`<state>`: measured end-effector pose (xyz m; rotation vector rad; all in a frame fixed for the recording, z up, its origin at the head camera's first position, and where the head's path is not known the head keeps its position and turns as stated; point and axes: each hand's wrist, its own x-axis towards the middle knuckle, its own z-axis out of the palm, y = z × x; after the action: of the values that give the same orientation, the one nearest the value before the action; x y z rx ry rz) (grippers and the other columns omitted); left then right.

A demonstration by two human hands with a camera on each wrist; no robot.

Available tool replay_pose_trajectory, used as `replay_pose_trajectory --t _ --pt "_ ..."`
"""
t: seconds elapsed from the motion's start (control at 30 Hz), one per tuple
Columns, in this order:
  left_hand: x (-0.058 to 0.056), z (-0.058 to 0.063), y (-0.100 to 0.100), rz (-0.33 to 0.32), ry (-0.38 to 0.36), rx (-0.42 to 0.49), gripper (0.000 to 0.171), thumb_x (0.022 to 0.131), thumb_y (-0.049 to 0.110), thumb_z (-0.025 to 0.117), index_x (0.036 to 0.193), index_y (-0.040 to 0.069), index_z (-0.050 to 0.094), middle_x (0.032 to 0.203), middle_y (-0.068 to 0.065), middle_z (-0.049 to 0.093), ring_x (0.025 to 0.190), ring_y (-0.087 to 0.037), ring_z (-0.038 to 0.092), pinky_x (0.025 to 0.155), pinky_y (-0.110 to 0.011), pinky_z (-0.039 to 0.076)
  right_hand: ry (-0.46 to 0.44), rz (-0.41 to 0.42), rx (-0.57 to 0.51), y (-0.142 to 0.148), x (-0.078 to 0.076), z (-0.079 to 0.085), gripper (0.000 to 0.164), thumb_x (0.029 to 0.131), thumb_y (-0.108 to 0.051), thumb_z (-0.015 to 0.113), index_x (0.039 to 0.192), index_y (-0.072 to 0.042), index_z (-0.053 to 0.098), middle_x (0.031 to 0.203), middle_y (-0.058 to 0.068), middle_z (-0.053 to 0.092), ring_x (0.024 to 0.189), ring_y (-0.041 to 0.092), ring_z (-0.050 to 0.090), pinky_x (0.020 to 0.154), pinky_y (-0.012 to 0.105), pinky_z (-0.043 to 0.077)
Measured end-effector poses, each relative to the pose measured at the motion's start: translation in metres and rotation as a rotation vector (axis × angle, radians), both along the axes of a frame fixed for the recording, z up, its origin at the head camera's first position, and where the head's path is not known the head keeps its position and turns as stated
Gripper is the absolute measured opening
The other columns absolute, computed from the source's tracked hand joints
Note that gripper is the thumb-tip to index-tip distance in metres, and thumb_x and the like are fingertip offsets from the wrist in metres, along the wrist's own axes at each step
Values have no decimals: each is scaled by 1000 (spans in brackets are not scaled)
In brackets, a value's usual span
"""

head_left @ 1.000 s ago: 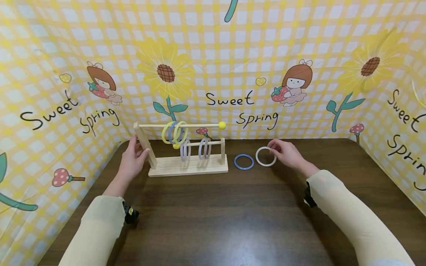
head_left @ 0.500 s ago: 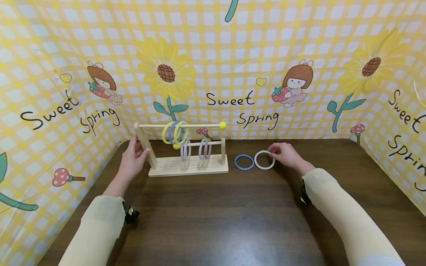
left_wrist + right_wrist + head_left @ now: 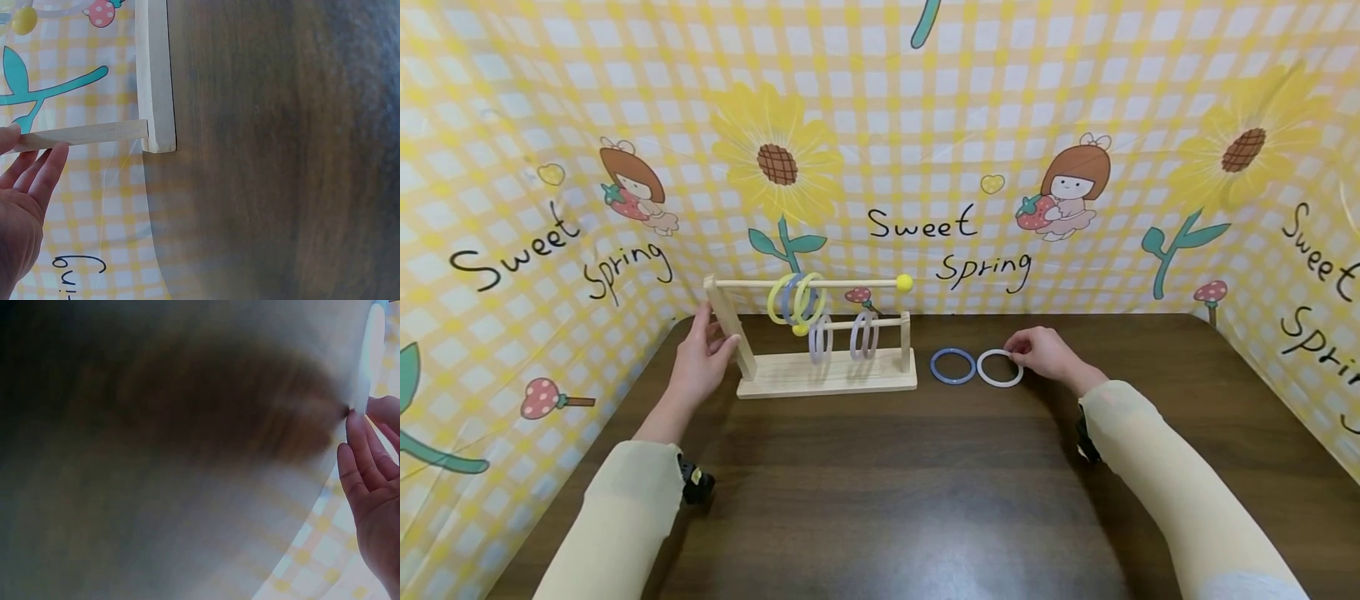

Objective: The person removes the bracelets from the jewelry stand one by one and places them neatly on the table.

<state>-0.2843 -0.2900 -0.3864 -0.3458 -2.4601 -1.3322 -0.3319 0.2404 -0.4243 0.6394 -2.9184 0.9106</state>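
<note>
A wooden stand (image 3: 827, 383) with two rods stands at the back, left of centre. My left hand (image 3: 702, 362) grips its tall left post (image 3: 94, 132), thumb on one side and fingers on the other. Yellow rings (image 3: 771, 302) and a blue ring between them hang on the upper rod; several pale lilac rings (image 3: 854, 337) hang on the lower one. Right of the stand, my right hand (image 3: 1047, 353) pinches the edge of a white ring (image 3: 1000, 385) between thumb and fingertips, low over the table. Beside that ring a loose blue ring (image 3: 952, 382) lies flat.
The brown table (image 3: 880, 483) reaches back to a yellow checked cloth (image 3: 880, 125) that hangs behind and along both sides. A yellow ball (image 3: 905, 282) caps the upper rod's right end. Each wrist wears a small black camera (image 3: 697, 483).
My right hand has brought the white ring down and toward me, from tilted to nearly flat next to the blue ring. The left hand keeps its place on the post.
</note>
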Motion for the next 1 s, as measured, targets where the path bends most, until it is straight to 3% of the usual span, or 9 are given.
replay_pose_trajectory --t 0.33,0.53,0.67,0.77,0.9,1.0 --pt "-1 0 -1 1 15 -12 65 99 4 53 154 9 17 133 -39 44 117 -51 51 82 -47 56 8 13 24 -1 -1 -2 6 85 3 68 91 3 70 78 6 67 71 17 58 62 28 48" --pt "-1 -1 -1 3 14 -6 65 99 3 53 153 9 18 132 -38 45 116 -50 52 82 -44 57 26 -20 21 1 1 2 8 88 -2 69 94 2 71 81 6 69 73 18 59 64 31 49" --pt "0 -1 -1 -2 2 0 66 99 3 53 154 9 16 134 -38 44 117 -50 51 84 -46 55 56 -70 -75 1 6 8 12 88 -4 69 97 4 70 85 10 69 77 22 62 67 33 51" --pt "1 0 -1 -4 3 -5 67 99 4 54 155 10 16 134 -38 43 118 -50 50 84 -39 56 70 -93 -172 -2 11 16 15 89 -5 70 101 4 70 90 12 70 82 25 64 69 32 53" --pt "1 2 0 -9 10 -5 67 99 5 55 154 12 17 134 -37 44 118 -49 51 83 -28 56 103 -73 -249 -12 20 29 17 91 -8 69 104 3 70 95 13 71 84 25 65 70 28 54" --pt "1 1 0 -11 10 -3 67 99 5 55 155 12 17 134 -38 44 118 -49 51 83 -30 56 124 -48 -284 -21 26 39 17 92 -9 69 104 2 71 94 13 71 82 23 65 68 24 54"
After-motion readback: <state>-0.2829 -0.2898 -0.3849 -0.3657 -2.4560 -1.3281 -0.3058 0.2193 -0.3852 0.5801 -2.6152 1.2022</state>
